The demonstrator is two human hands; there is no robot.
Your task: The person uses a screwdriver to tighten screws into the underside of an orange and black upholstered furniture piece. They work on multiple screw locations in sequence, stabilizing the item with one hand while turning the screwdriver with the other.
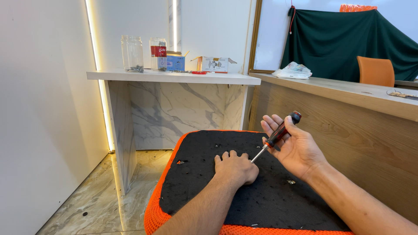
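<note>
Nearest of all is an upturned seat cushion (209, 196), its black fabric underside facing up and an orange mesh edge wrapping round the left and front. It sits low over a glossy marble-look floor (87, 204), between a plain white wall on the left and a long wooden counter (348, 117) on the right.

The left hand (235, 167) lies palm down on the black fabric, fingers curled under so the knuckles show, resting near the middle of the cushion. The right hand (294, 146) hovers just above and to the right, palm turned up and mostly open; the fingers are spread loosely and a screwdriver (276, 135) with a red and black handle lies across them, steadied by the thumb. Its metal shaft slants down to the left, the tip ending right beside the left hand's knuckles; whether it touches them I cannot tell.

A small hole with an orange fleck (180, 162) shows in the fabric left of the hands, and a small bright bit (291, 182) lies on it to the right.

Behind stands a white marble-patterned desk (174, 78) carrying glass jars (133, 53) and small boxes (213, 64). Farther right, a crumpled plastic bag (292, 69) rests on the counter, with an orange chair back (375, 71) and a dark green cloth (348, 41) hanging beyond.
</note>
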